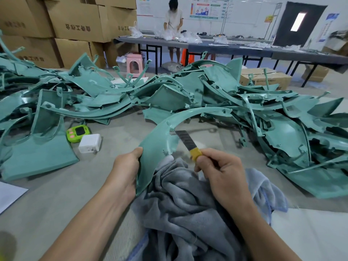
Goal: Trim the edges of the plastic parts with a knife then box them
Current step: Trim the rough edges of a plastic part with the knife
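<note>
So, a grey towel [178, 204] is sitting bunched up nearest the camera, and both hands are working just above it. The left hand [124, 172] is gripping the near end of a curved green part [160, 144], thumb on top, holding it up in front of the person. The right hand [222, 172] is clenching the yellow handle of a knife [188, 144], blade pointing away and lying against the part's inner edge. Looks like trimming is the step going on, with boxing not started for this one. The next move is probably calling for a steady drag along that edge, left fingers out of the blade's path. Just past that, a green timer [78, 133] and a white charger [90, 143] are lying to the left. Further out, a big pile [244, 102] of the same parts is sprawling across, with boxes [75, 21] stacked behind and another person [174, 17] standing at a long table [226, 48].
</note>
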The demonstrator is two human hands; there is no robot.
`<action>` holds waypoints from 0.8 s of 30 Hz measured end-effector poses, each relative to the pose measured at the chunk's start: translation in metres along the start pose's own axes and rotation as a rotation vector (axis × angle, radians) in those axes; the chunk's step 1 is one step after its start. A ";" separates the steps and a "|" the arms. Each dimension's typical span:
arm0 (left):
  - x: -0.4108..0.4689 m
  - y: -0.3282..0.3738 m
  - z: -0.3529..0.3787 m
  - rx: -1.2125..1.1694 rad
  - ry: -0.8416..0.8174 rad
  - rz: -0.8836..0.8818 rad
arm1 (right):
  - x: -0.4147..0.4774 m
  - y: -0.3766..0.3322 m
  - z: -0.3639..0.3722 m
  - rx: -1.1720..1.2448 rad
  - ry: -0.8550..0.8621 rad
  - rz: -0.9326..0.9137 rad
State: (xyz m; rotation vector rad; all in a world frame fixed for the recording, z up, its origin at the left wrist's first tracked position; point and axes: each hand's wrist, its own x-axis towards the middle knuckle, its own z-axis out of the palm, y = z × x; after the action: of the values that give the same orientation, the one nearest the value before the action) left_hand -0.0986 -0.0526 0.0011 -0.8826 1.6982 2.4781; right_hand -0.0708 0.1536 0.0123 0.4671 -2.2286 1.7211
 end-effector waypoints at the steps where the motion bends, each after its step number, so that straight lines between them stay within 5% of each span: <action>1: -0.001 0.000 0.000 -0.003 -0.005 0.001 | 0.000 0.000 -0.001 0.020 -0.038 -0.007; 3: -0.003 0.000 0.001 -0.003 -0.006 0.007 | -0.002 0.000 0.000 0.001 -0.112 -0.012; 8: -0.005 0.004 0.001 -0.029 0.016 -0.011 | 0.000 0.009 0.003 -0.075 0.031 0.055; 12: -0.006 0.003 0.001 -0.028 0.001 -0.010 | 0.000 0.008 0.002 -0.003 -0.127 -0.002; 17: -0.005 0.003 0.000 -0.035 0.004 -0.011 | 0.006 0.013 -0.004 -0.055 0.018 0.136; 22: -0.001 0.003 0.000 -0.047 0.072 0.025 | -0.003 0.003 0.000 -0.010 -0.244 0.023; 24: 0.001 0.002 0.000 -0.042 0.071 0.033 | -0.004 0.006 0.004 -0.126 -0.170 0.035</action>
State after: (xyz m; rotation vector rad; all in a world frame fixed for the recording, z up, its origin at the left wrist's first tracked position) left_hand -0.1001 -0.0537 0.0027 -0.9654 1.7011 2.5425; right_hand -0.0699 0.1509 0.0049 0.5679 -2.4600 1.5990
